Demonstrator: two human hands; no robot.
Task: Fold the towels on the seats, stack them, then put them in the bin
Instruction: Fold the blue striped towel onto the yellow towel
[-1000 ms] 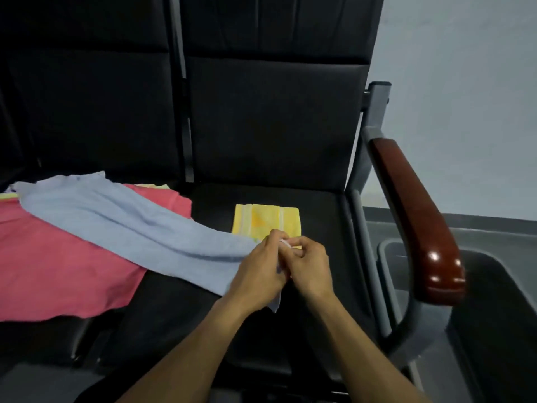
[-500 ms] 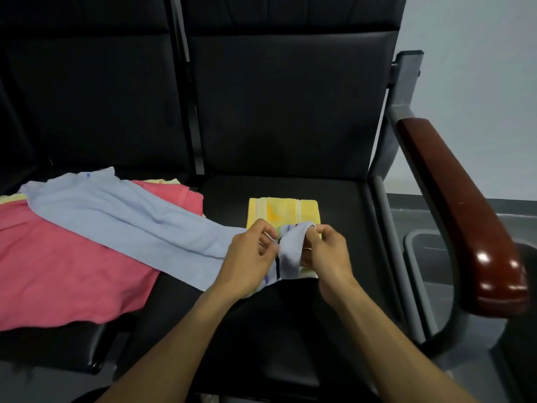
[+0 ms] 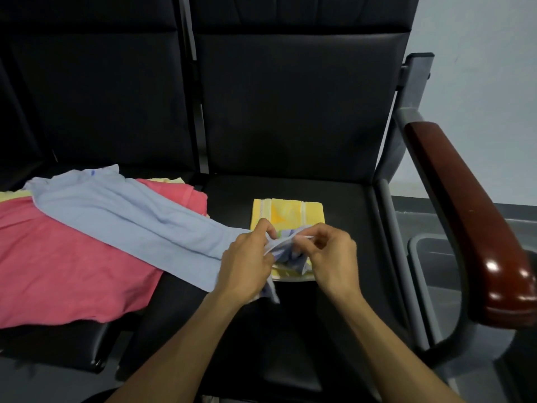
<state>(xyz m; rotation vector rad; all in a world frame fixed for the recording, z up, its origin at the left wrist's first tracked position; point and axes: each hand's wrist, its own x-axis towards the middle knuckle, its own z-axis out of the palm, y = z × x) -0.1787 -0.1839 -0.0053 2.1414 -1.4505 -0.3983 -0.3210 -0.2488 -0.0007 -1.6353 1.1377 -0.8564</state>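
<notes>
Towels lie across 2 black seats. Far left, a pink towel (image 3: 58,257) is spread loose over the left seat (image 3: 72,344), unfolded, with a pale yellow edge (image 3: 162,180) showing from under its back side. Over it runs the blue towel (image 3: 130,219), stretched diagonally down toward the right seat (image 3: 343,199).

Left hand (image 3: 247,266): closed, fingers pinched on the bunched near end of the blue towel; a tail of cloth hangs below the palm. Right hand (image 3: 334,254): also closed in a pinch, on a thin edge of the same end. The 2 hands sit close together, cloth gathered between them.

Just behind and under the hands, a folded yellow towel (image 3: 287,212) lies flat on the right seat, a neat rectangle; the blue towel's bunched end rests over its near edge.

Further right, the wooden armrest (image 3: 465,228), and past it a grey bin (image 3: 430,263) on the floor, partly hidden by the armrest; no towels show in the visible part.

Judgement: folding stage, 1 towel done, blue in hand. The person seems to be sorting out corners. Next move likely calls for spreading the hands apart to open the end flat, then drawing the towel clear of the pink one without dragging it or disturbing the yellow fold.
</notes>
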